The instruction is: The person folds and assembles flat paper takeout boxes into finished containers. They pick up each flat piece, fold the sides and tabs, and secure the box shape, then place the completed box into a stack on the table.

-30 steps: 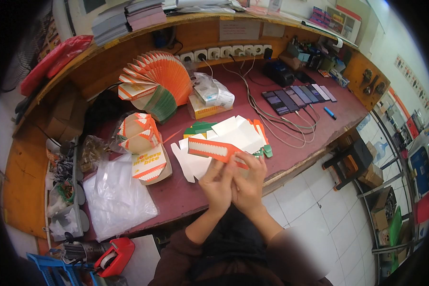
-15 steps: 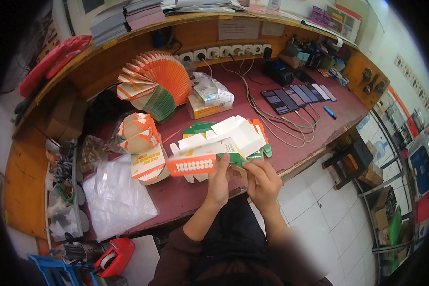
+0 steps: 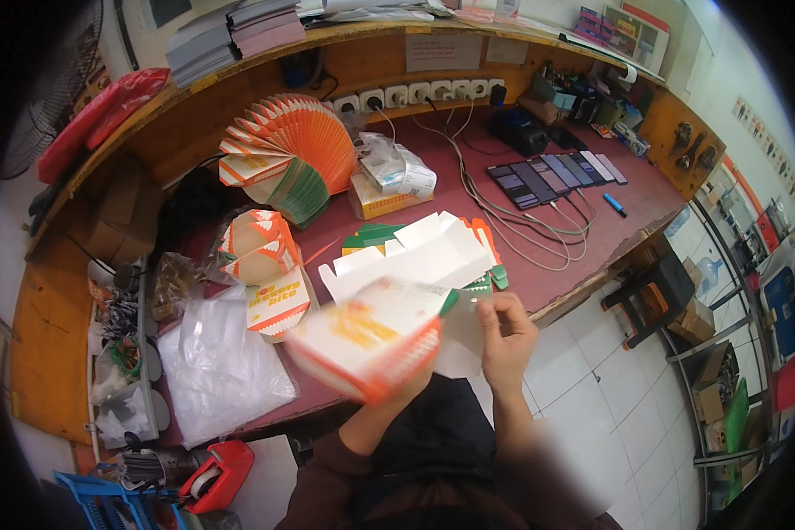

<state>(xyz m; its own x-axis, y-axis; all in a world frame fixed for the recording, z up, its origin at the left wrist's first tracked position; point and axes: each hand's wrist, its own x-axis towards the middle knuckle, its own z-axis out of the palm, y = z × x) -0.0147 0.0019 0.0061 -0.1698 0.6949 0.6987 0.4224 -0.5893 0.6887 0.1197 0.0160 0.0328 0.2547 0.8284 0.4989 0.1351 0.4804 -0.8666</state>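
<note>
A white, orange and green printed cardboard food box (image 3: 362, 340), smeared by motion, is tilted over the front edge of the desk. My left hand (image 3: 406, 389) grips it from below, with most of its fingers hidden behind the box. At the box's right end, my right hand (image 3: 508, 331) has its fingers bent inward beside a pale flap (image 3: 464, 340); what they pinch is unclear. Just beyond lies an unfolded white carton (image 3: 406, 269) on top of green and orange carton pieces (image 3: 371, 237). Left of these, a folded box (image 3: 278, 305) sits below an open orange-edged carton (image 3: 258, 246).
A fanned stack of flat cartons (image 3: 300, 146) stands at the back left. Clear plastic bags (image 3: 225, 371) cover the near left. Several phones (image 3: 552, 177) with cables lie at the right, near a blue marker (image 3: 615, 205). A red tape dispenser (image 3: 221, 477) is below the desk edge.
The box has swung toward me and turned its printed top face up. My left hand has gone lower beneath it. My right hand has shifted slightly right.
</note>
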